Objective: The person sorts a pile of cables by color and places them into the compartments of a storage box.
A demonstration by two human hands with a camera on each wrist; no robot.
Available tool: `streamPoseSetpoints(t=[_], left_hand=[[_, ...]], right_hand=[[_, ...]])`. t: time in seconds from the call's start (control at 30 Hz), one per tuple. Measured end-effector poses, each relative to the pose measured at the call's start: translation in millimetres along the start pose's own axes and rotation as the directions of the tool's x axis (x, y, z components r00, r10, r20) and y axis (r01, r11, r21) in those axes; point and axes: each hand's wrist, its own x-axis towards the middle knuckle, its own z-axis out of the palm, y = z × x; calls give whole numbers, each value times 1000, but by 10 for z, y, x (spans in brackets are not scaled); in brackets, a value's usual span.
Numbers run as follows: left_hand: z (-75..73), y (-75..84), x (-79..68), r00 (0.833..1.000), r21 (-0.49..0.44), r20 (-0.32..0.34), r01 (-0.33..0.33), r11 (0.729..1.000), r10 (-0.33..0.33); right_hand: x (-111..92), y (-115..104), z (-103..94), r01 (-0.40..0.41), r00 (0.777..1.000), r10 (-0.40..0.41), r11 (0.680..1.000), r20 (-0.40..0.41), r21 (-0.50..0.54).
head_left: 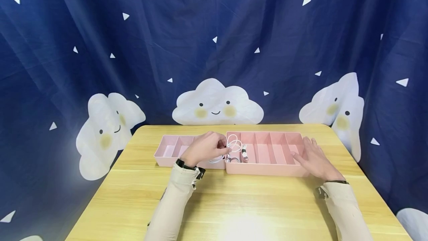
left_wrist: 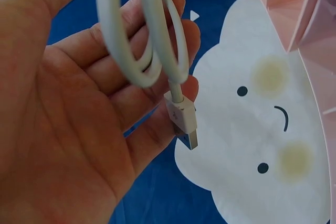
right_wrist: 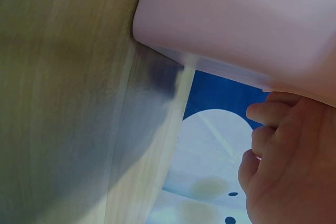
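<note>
My left hand (head_left: 208,146) is over the seam between two pink organizer boxes, pinching a coiled white USB cable (head_left: 234,143). In the left wrist view the cable's loops (left_wrist: 107,30) hang in front of the fingers, with the metal USB plug (left_wrist: 184,121) pointing down and a dark band at the top edge. My right hand (head_left: 315,161) rests at the right end of the larger pink box (head_left: 267,169), thumb over its rim and fingers extended along the outer side. In the right wrist view the fingers (right_wrist: 262,140) lie against the box wall.
Beside the larger box stands a paler pink box (head_left: 164,161), with white cable loops (head_left: 216,159) at its right end. More coiled cable (head_left: 235,160) lies in the larger box's leftmost compartment, near a black-banded cable (head_left: 245,153). Both boxes stand on a wooden table (head_left: 133,196) before a blue curtain (head_left: 214,18).
</note>
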Motion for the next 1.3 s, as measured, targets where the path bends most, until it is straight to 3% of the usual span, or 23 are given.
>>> streamPoseSetpoints(t=[1.3], left_hand=[[207, 326, 424, 998, 65, -31, -47, 997, 50]], right_hand=[[-36, -25, 1, 2, 1000, -2, 1000, 0, 20]])
